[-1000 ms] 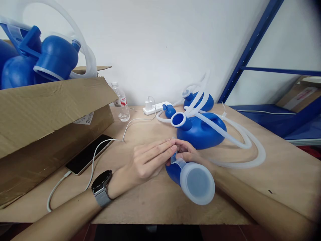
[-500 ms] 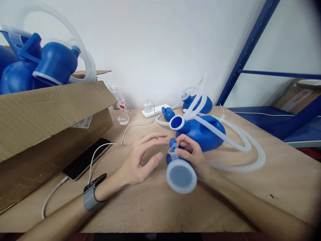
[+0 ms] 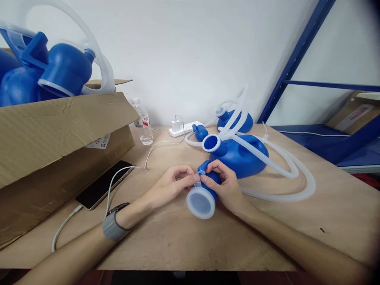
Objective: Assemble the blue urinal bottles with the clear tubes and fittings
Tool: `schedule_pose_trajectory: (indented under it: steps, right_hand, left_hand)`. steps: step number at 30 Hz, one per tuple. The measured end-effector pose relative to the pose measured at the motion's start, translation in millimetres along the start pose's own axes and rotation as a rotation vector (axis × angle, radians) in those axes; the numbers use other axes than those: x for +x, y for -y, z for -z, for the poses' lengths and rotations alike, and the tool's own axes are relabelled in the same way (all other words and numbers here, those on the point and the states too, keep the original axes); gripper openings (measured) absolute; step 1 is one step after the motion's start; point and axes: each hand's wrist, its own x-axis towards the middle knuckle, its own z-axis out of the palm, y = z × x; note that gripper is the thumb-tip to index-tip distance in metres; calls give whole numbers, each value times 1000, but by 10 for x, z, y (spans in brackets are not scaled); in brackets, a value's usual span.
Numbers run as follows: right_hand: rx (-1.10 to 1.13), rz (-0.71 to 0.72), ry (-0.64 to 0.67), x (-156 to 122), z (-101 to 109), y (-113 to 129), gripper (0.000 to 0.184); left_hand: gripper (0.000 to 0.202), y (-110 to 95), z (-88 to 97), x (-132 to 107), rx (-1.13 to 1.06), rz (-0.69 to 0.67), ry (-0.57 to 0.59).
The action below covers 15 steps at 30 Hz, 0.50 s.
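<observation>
Between my hands is a blue plastic urinal cup (image 3: 211,183) whose wide end, toward me, carries a round translucent lid (image 3: 200,202). A clear strap (image 3: 197,183) runs from the lid up to a ring on the cup's blue stem (image 3: 203,166). My right hand (image 3: 224,183) grips the cup from the right, thumb near the ring. With thumb and fingers pinched together, my left hand (image 3: 178,183) takes the strap near the ring; its fingertips are partly hidden. Just behind lies a blue urinal bottle (image 3: 242,156) with an open white-rimmed mouth.
Left stands a cardboard box (image 3: 65,130) holding blue urinal parts (image 3: 68,69). A phone (image 3: 103,184) on a white cable lies beside it. Behind are a water bottle (image 3: 145,124), a power strip (image 3: 185,128), another blue bottle (image 3: 240,120) and translucent hoses (image 3: 308,186). A blue shelf (image 3: 297,63) stands right.
My left hand has gone from open beside the cup to pinching its strap. The cup has shifted left and tilted, with my right hand still holding it.
</observation>
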Motion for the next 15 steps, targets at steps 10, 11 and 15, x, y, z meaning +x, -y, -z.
schedule_pose_trajectory:
  steps: [10,11,15]
  right_hand:
    - [-62,8,11,-25,-10,43,28]
    - [-59,4,15,-27,-10,44,28]
    - [-51,-4,1,-40,-13,44,31]
  left_hand:
    - [24,62,-50,40,-4,74,-50]
    - [23,75,-52,45,-2,71,-52]
    - [23,115,-71,53,-18,41,-59]
